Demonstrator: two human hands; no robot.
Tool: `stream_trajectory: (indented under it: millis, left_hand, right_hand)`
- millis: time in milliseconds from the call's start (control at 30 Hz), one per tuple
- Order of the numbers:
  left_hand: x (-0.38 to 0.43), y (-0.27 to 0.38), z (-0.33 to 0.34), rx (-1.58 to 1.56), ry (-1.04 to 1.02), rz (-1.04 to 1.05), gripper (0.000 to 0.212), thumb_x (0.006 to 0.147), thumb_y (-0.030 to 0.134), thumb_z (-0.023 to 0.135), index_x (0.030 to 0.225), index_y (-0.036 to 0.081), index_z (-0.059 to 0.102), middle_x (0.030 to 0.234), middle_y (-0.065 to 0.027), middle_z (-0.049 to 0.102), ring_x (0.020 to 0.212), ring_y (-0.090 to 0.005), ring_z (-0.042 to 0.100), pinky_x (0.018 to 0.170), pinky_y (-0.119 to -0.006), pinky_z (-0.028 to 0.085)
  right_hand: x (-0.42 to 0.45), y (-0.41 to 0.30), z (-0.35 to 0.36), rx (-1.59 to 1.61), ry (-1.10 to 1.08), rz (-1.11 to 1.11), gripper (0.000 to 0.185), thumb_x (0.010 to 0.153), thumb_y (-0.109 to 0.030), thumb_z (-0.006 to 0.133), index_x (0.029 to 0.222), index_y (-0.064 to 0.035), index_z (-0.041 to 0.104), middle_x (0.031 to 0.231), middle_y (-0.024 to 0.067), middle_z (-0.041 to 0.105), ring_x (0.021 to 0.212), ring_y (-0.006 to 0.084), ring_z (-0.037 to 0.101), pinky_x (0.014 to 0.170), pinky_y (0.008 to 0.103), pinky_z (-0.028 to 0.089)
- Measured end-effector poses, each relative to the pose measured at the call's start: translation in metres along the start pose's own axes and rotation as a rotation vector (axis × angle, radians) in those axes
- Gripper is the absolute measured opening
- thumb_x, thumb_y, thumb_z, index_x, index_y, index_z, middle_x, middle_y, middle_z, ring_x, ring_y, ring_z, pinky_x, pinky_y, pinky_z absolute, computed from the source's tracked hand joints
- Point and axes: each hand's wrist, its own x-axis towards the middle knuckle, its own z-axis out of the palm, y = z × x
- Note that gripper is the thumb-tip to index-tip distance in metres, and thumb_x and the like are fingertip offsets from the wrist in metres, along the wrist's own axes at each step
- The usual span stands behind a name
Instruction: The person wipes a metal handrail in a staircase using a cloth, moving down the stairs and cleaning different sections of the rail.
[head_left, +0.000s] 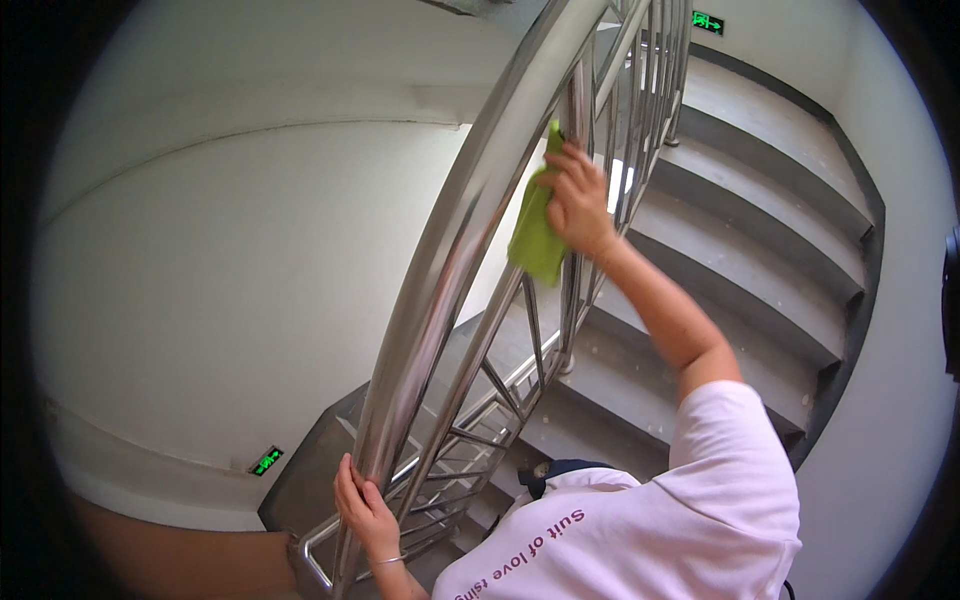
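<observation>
A stainless-steel handrail (442, 277) slopes up from the bottom toward the top of the view. My left hand (367, 510) rests around its lower stretch, thumb on the near side, with a thin bracelet at the wrist. Higher up, my right hand (577, 199) holds a bright green cloth (538, 232) against the balustrade, beneath the handrail. The cloth hangs down over the slanted lower rail (480, 330) and covers part of it. Slight blur softens the right hand, and the fingertips behind the cloth are partly hidden. An upright post (576, 97) stands just above that hand.
Grey concrete stairs (727, 240) climb on the right beside a pale wall (862, 315). More metal balusters (652, 82) continue upward. A lower landing (315, 457) shows through the railing. Lit green exit signs (707, 23) hang on the walls.
</observation>
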Motion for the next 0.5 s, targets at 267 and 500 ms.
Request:
stream_trajectory:
  millis: [267,500]
  left_hand:
    - [0.003,0.003,0.020,0.114,0.145,0.097,0.041,0.089,0.030,0.035,0.113,-0.001,0.049,0.100,-0.0173,0.056,0.091,-0.0355,0.051,0.077,-0.043,0.038]
    - [0.002,0.003,0.023,0.128,0.172,0.053,0.040,0.089,0.030,0.036,0.113,0.000,0.050,0.100,-0.0162,0.056,0.089,-0.0349,0.051,0.077,-0.042,0.038]
  right_hand:
    - [-0.034,-0.053,-0.005,0.661,0.121,0.872,0.042,0.076,-0.011,0.056,0.113,-0.0066,0.038,0.100,0.0183,0.054,0.097,0.0283,0.052,0.083,0.0359,0.041]
    - [0.008,-0.079,-0.068,0.759,-0.558,0.776,0.029,0.078,-0.015,0.059,0.102,-0.0049,0.046,0.078,0.0130,0.059,0.073,0.0211,0.059,0.066,0.0312,0.046]
